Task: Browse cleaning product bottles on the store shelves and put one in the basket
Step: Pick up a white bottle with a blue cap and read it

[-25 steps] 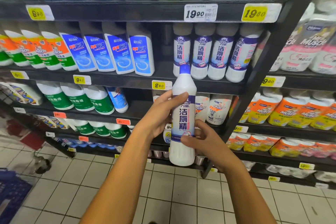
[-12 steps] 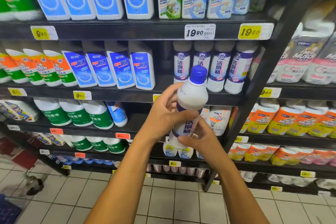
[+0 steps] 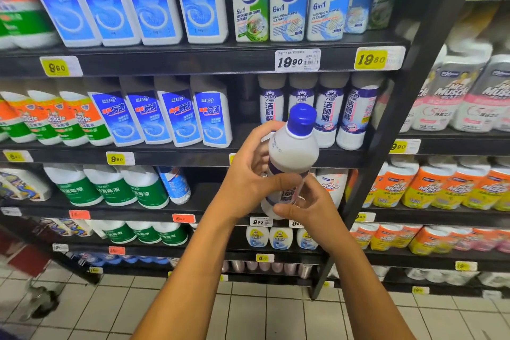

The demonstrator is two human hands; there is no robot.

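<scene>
Gripping tilted bottle (image 3: 292,157): left hand (image 3: 248,176) wraps body, right hand (image 3: 311,207) pinches base.

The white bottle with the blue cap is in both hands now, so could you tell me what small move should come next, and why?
Probably lower the white bottle away from the shelves: the left hand and right hand both grip it, it is tilted, cap toward the camera, and no basket is in view.
</scene>
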